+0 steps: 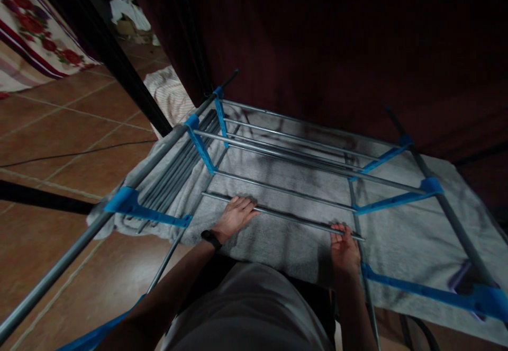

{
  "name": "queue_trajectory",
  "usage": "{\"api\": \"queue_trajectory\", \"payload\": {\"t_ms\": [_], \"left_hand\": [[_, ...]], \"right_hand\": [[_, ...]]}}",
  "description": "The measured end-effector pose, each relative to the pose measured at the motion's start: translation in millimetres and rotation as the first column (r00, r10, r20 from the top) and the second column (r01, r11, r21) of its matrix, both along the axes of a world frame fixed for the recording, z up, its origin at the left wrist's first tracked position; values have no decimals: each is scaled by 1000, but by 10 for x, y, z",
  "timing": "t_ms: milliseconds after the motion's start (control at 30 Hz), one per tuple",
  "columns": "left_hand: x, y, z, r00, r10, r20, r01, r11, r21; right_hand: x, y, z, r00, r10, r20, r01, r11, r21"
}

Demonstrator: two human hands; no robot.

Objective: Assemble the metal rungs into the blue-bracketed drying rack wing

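A thin grey metal rod (pixel 293 216) runs crosswise in front of me, just over the grey cloth. My left hand (pixel 237 214) is closed over it left of the middle, palm down, with a black band on the wrist. Near the rod's right end my right hand (pixel 344 245) grips it, palm turned up and fingers around it. Around both hands stands a rack frame of grey tubes (pixel 452 218) with blue plastic brackets (pixel 200 147). Several crossbars (pixel 286 189) span the frame beyond the rod. Whether the rod's ends touch the side tubes, I cannot tell.
Several loose grey rods (pixel 184 165) lie bundled on the grey cloth (pixel 278 245) at the left. A dark curtain (pixel 317 49) hangs behind. Black posts (pixel 107 54) and a cable (pixel 79 153) are at the left above the tiled floor (pixel 47 128). A dark purple-edged object (pixel 462 277) lies at right.
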State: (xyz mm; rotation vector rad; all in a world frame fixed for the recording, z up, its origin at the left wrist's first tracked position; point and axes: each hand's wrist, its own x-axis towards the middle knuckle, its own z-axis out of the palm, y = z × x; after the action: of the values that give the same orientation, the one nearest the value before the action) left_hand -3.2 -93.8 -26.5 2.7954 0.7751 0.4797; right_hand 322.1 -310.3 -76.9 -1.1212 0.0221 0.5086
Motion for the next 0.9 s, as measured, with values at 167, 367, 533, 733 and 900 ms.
{"api": "queue_trajectory", "payload": {"t_ms": [167,367,533,733,900], "left_hand": [[0,-18,33,999,15,-40,-15,1000,1],[-6,-29,23,999,22,-42,-23,999,-26],[7,-29,-5,1000,2,-24,-3,999,-37],[23,-32,12,998,2,-57,-4,1000,-27],[23,-29,8,998,-2,-67,0,999,-38]], "right_hand": [[-6,9,27,1000,0,-18,0,1000,-1],[4,-5,51,999,24,-35,-24,1000,1],[-7,-13,83,999,27,-19,-27,999,-23],[-3,-5,99,999,33,23,-32,999,-41],[2,-13,99,999,46,11,-45,998,-40]]}}
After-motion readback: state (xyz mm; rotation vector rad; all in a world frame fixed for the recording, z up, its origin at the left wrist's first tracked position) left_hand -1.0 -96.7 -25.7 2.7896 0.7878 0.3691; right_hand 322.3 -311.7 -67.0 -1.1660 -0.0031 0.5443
